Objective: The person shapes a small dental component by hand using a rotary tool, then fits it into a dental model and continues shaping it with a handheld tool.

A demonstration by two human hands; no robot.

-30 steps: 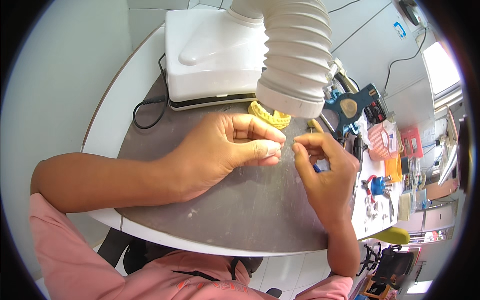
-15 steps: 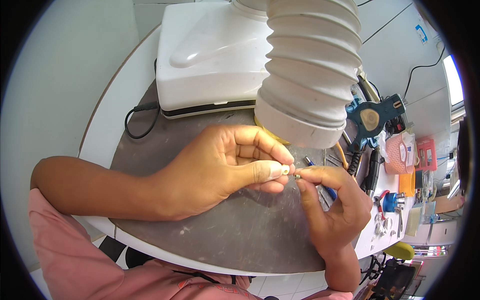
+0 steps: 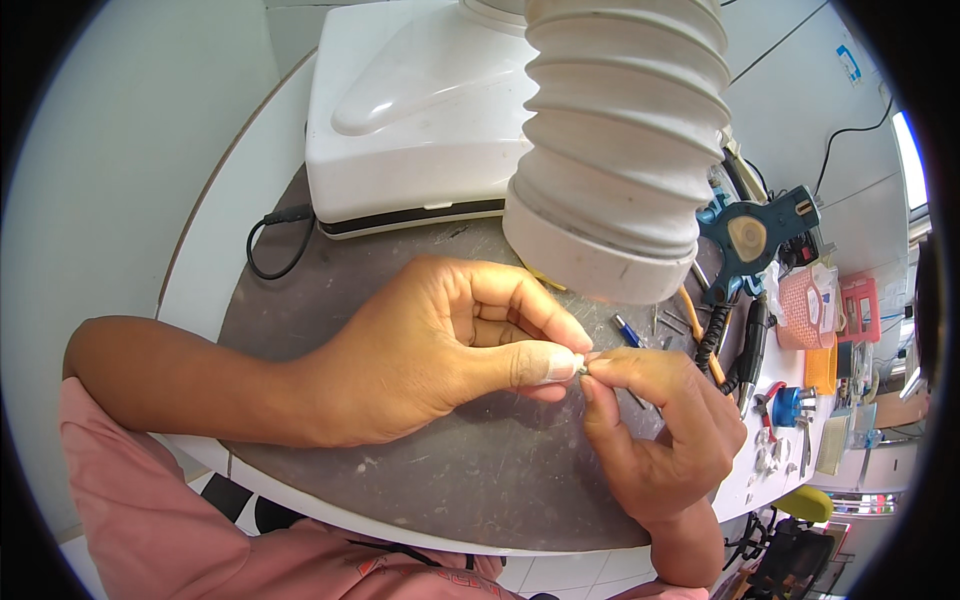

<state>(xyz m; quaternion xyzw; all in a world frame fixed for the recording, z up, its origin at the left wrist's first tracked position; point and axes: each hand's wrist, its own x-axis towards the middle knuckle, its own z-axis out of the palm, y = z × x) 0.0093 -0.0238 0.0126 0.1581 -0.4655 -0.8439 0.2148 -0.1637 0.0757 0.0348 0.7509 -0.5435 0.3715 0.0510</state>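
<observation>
My left hand point(image 3: 445, 350) comes in from the left and pinches a small cream crown-like piece point(image 3: 578, 361) between thumb and index finger. Its other fingers are curled behind. From the right, my right hand point(image 3: 665, 425) pinches a tiny metallic piece point(image 3: 583, 370) between thumb and index fingertip. The two pieces meet at the fingertips; whether one sits inside the other is hidden by their size and the fingers. Both hands hover over the grey mat point(image 3: 470, 465), just below the mouth of a white ribbed suction hose point(image 3: 625, 130).
A white machine housing point(image 3: 420, 130) stands at the back, with a black cable point(image 3: 262, 250) at its left. To the right lie a blue pen point(image 3: 628, 330), a black handpiece point(image 3: 752, 345) and a blue holder point(image 3: 745, 240). A pink basket point(image 3: 803, 310) is beyond them.
My right hand has moved slightly left, bringing the metallic piece against the cream piece. The cream piece's round hole, visible before, is now covered. My left hand has barely shifted.
</observation>
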